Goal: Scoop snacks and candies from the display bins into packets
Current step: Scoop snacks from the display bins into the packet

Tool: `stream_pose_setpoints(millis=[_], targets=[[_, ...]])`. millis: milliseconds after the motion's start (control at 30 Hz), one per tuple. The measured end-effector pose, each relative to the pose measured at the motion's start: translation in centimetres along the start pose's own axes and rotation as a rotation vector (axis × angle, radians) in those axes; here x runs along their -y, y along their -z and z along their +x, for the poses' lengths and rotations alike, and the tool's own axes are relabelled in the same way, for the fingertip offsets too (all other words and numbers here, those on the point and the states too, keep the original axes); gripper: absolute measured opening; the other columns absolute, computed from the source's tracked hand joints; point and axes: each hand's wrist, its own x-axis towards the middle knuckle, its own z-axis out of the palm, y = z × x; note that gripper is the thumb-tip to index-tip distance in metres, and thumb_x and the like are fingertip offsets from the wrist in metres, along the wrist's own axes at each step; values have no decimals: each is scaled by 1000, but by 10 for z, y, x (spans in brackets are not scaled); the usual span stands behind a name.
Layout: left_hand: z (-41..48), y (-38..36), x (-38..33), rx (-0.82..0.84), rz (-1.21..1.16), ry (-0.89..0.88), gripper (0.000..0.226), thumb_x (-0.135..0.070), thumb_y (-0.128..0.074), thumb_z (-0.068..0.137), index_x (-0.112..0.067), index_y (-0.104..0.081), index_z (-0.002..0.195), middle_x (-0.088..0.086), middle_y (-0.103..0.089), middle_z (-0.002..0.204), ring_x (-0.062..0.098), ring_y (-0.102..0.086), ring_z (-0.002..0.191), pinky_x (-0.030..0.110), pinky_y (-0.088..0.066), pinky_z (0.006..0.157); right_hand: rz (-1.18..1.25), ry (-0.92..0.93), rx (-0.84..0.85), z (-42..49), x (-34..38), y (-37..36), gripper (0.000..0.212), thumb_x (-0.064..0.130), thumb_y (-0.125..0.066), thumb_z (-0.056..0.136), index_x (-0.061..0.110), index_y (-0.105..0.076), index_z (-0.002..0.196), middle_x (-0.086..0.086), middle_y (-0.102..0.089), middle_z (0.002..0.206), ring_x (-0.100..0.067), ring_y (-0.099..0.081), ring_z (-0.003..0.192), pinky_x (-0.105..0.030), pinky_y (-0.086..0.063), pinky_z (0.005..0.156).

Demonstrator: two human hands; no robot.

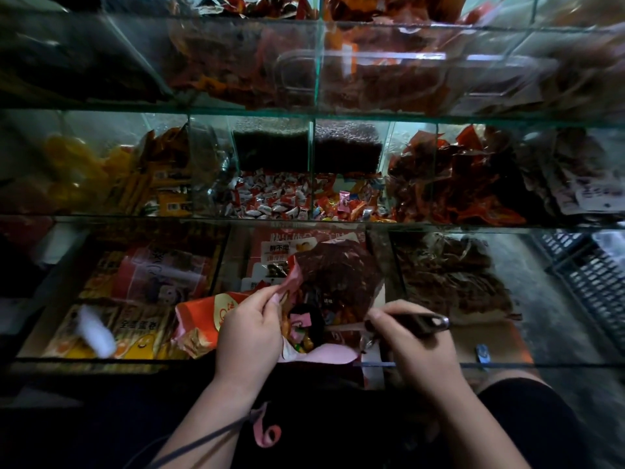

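Packet [304, 358] of pink plastic hung open, its left rim pinched between thumb and fingers [267, 299] of the left hand [248, 333], with sweets [301, 336] already showing inside. Just right of the packet's mouth, the right hand [412, 353] had curled its fingers round the dark handle [422, 322] of the scoop [338, 275]. The loaded bowl lay over the far side of the mouth, its long axis running from the handle leftward and away. Tipping it in looked like the right hand's job.
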Motion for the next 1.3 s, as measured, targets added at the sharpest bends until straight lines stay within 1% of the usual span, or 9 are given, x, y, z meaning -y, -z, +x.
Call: stream_pose_setpoints(millis=[133,233,367,533,633,800,967,1133,1300], targets=[[1,5,-4,-5,16,13,26,-27,-53,102,-26,-74,116,-23,-72,96,-4,-65,93,22,-55,79,166,-196,-197,3,1,5,16,21,-74,89,24,-78,73,2,-68,59,-3,-58,51,-23,-44,52],[1,7,-10,11,40,29,26,-24,-54,101,-30,-71,119,-23,-70,101,-2,-66,96,18,-53,78,206,-224,-255,3,3,3,12,29,-75,85,24,-78,75,3,-66,55,-2,-55,48,-25,-40,53],[-3,12,-22,-28,68,-6,48,-16,-60,98,-28,-48,143,-15,-50,135,8,-50,127,26,-44,103,254,-234,-306,-1,6,5,14,34,-73,82,22,-78,76,4,-67,57,-3,-58,50,-18,-40,49],[-9,17,-39,-156,73,-361,31,4,-65,88,-13,-66,114,-8,-54,112,4,-55,108,18,-46,93,163,-252,-339,-3,13,25,30,51,-68,77,22,-75,74,-3,-63,53,-10,-55,46,-24,-39,48],[-8,12,-48,9,101,-329,23,-1,-66,89,-15,-72,107,-10,-62,104,2,-59,99,16,-48,87,71,-206,-323,-6,24,35,38,62,-61,74,26,-74,75,-7,-64,52,-8,-51,40,-27,-39,50],[-4,-5,-49,277,357,-153,40,-27,-59,96,-20,-59,135,-6,-60,130,13,-56,119,25,-43,97,95,-201,-309,-10,41,40,35,58,-61,76,25,-75,74,-12,-65,55,-9,-49,38,-23,-36,48],[7,-18,-43,525,480,-81,60,-55,-38,100,-36,-24,155,-14,-21,163,13,-21,150,54,-28,117,217,-199,-361,-19,54,49,23,40,-71,83,19,-75,75,-5,-60,46,-6,-46,31,-16,-32,32],[9,-24,-39,476,376,-192,59,-53,-30,105,-32,-19,158,-14,-9,166,4,-2,152,35,-7,124,234,-80,-317,-33,77,55,12,32,-74,85,24,-77,76,-8,-59,44,-9,-45,33,-14,-32,34],[-2,-21,-37,224,314,-285,51,-43,-34,107,-29,-31,156,-14,-21,163,3,-7,151,26,0,122,335,-66,-201,-32,91,48,20,28,-66,85,17,-74,71,-5,-59,41,-3,-51,33,-10,-33,34]])
